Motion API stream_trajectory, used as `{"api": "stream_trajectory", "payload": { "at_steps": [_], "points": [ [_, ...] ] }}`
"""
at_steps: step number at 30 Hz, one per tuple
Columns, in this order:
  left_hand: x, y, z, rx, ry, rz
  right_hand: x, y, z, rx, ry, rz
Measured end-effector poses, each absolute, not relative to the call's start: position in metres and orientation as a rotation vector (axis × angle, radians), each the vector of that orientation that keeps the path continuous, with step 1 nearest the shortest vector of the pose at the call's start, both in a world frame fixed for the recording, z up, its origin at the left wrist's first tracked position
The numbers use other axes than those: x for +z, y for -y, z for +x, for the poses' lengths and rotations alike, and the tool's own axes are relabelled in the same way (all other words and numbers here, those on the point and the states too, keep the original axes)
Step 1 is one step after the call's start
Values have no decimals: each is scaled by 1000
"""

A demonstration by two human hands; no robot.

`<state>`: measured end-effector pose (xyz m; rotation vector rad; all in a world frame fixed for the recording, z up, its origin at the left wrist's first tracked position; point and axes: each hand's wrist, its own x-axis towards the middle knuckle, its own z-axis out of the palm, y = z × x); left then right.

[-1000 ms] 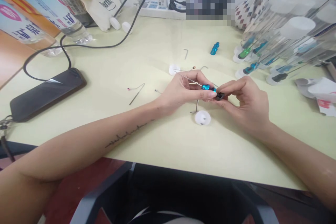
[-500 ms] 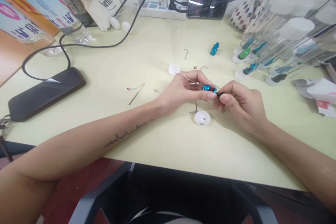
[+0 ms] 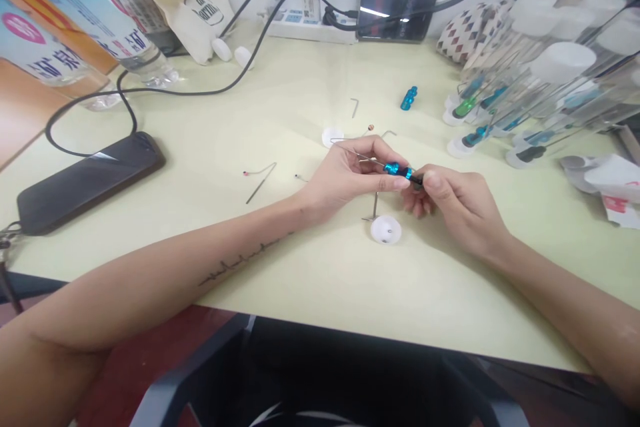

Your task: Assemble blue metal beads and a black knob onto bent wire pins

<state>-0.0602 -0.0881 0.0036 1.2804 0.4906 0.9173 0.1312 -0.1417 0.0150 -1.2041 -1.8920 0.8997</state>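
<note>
My left hand (image 3: 357,173) pinches a thin steel wire (image 3: 367,159) that carries a shiny blue metal sleeve (image 3: 398,169). My right hand (image 3: 455,203) holds the dark tip (image 3: 417,177) at the sleeve's far end between thumb and fingers. The two hands nearly meet around this piece, and the fingers hide part of the wire. Just below them, a metal pin (image 3: 375,205) stands near a round white disc (image 3: 385,229).
On the pale table (image 3: 200,233) lie a bent wire (image 3: 261,181), a second white disc (image 3: 332,137), and a blue part (image 3: 409,98). Capped clear tubes (image 3: 550,80) stand at the right. A phone (image 3: 90,181), a cable (image 3: 175,92) and bottles lie left.
My right hand has rolled slightly, its thumb now on top of the dark tip. The blue sleeve looks longer and more exposed. The left hand has hardly moved.
</note>
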Motion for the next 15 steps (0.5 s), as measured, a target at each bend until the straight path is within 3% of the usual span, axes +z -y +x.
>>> {"api": "stream_trajectory", "payload": {
  "at_steps": [15],
  "points": [
    [4,89,-61,880,-535,1220,8,139,130,565,1798,-1186]
  ]
}}
